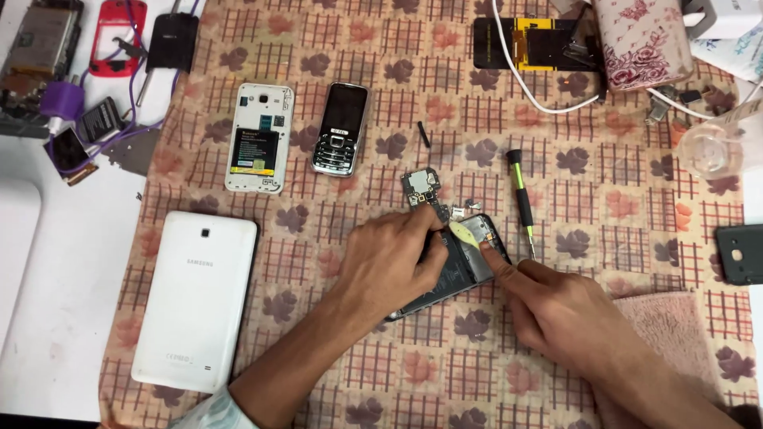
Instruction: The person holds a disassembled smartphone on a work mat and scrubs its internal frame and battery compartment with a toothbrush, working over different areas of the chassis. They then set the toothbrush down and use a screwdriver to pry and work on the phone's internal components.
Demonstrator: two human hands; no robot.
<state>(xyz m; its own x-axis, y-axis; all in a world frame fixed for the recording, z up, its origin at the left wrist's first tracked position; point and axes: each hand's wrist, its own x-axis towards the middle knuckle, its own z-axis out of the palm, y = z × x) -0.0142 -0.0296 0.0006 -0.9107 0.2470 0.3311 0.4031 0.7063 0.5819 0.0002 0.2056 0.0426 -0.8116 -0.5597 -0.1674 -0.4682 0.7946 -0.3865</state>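
Head view: two hands work on one opened phone (469,266) lying on the patterned table (620,159). The left hand (389,258) covers its middle, fingers curled closed on it; the right hand (556,306) presses one extended finger on its upper end, other fingers folded. One circuit board (420,187) lies just above, one screwdriver (520,199) beside, one white tablet (197,298) and two other phones, one white (259,137) and one black (340,127), left.

Pretty cramped around my hands. Loose circuit board (420,187) and tiny metal bits (461,210) sit just above my left hand (389,258), and the screwdriver (520,199) lies just beside the opened phone (457,266), close to my right hand (556,306). Open cloth (620,191) further right of it. Tablet (195,298) blocks the left, two phones (258,137) upper left, with bare cloth between them and the board.
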